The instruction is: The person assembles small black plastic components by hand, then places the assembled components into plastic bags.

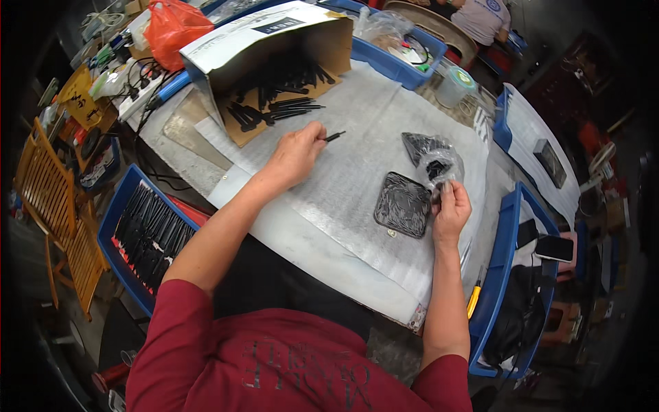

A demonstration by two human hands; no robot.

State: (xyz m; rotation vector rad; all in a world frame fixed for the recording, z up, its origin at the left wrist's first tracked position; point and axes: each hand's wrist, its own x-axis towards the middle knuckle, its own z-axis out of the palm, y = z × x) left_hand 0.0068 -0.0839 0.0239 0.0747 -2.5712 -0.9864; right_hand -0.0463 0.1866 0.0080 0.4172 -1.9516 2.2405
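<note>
Near centre, the left hand (300, 152), fingers closed, pinches one black rod (335, 136); right of centre, the right hand (450, 211), fingertips together, grips one clear plastic bag (443, 159) beside one black square piece (403, 204). Upper left, one cardboard box (237, 42).

Showing a slatted wooden chair (47, 185) at left, a pale-topped worktable (312, 271) in the middle, a brown round-backed chair (458, 42) beyond it and grey floor (388, 353) below. Fading into dimmer light toward the right.
</note>
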